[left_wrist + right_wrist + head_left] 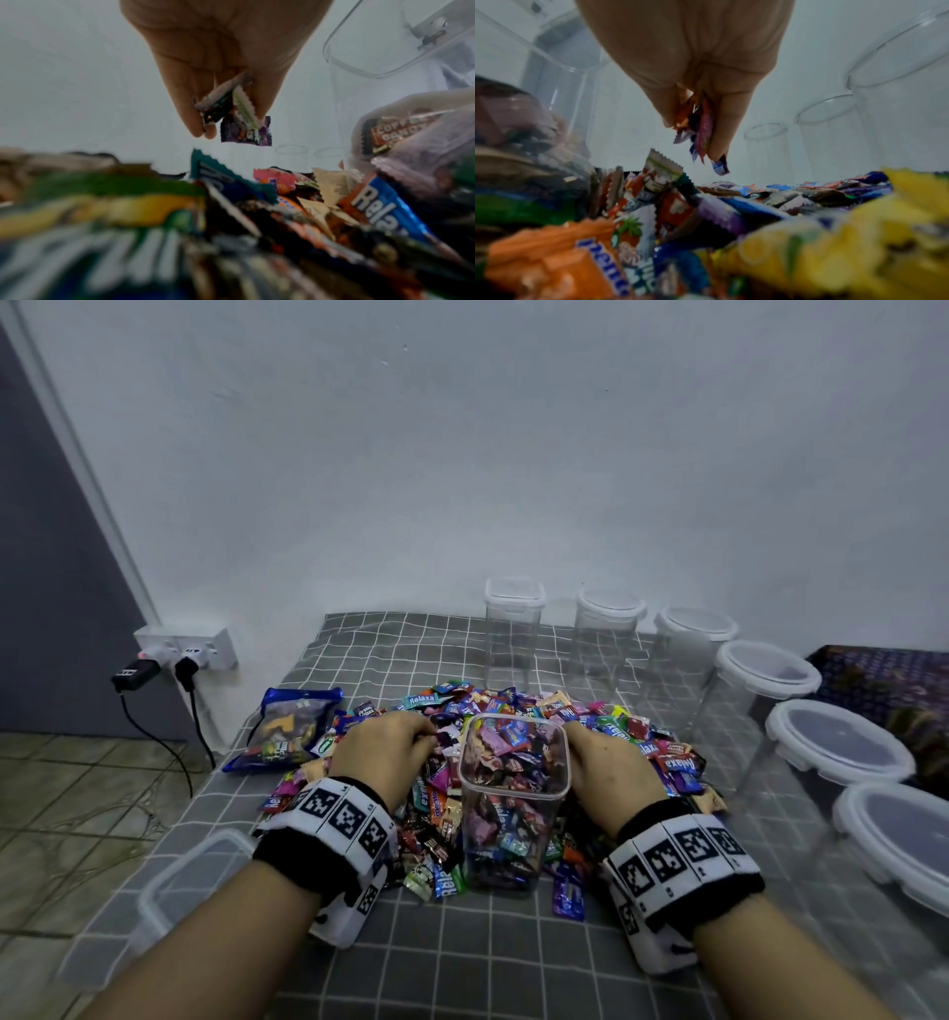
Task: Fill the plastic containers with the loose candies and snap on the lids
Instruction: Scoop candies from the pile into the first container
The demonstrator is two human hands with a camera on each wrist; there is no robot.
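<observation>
A tall clear square container stands open in the middle of a heap of wrapped candies, filled nearly to its rim. Just left of the rim, my left hand pinches a few wrapped candies between thumb and fingers. My right hand sits on the heap right of the container, and in the right wrist view it grips a small bunch of candies. The container wall shows at the right of the left wrist view, with candies behind it.
A loose clear lid lies at the near left on the grey checked cloth. A blue candy bag lies left of the heap. Several empty lidded containers line the back and right side. A wall socket with plugs is at the left.
</observation>
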